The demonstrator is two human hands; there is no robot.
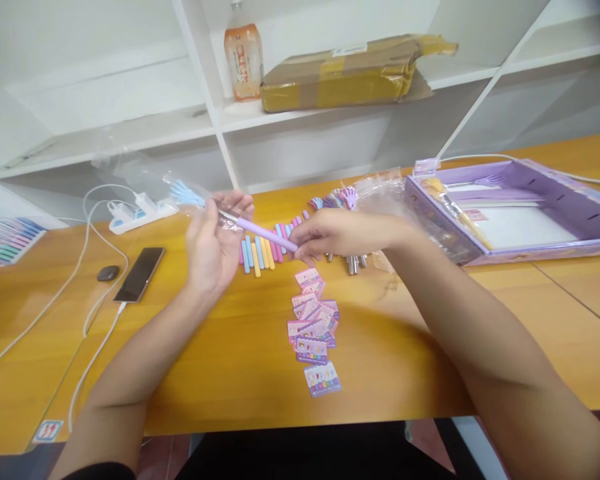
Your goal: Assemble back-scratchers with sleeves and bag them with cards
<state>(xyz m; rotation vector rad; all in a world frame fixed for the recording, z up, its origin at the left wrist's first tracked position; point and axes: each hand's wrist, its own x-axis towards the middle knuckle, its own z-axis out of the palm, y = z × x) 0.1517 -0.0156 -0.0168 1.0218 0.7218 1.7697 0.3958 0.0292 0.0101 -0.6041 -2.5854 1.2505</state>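
A long stick with a lilac handle [263, 231], a metal rod and a light blue hand-shaped end [186, 195] is held slanting above the table. My left hand [215, 233] is closed around its metal part, with clear plastic wrap around the blue end. My right hand [320, 235] pinches the lower end of the lilac handle. Beneath and between the hands lies a row of blue, yellow and pink sticks [258, 255]. Metal rods [353, 265] and purple hand-shaped pieces [349, 197] are partly hidden by my right hand. Small printed cards [312, 349] lie overlapping in front.
A purple box [440, 225] stands at the right, beside crumpled clear plastic [385, 193]. At the left are a phone [140, 274], white cables, a power strip [143, 215] and pens [10, 241]. A bottle [244, 60] and taped parcel [340, 75] stand on the shelf.
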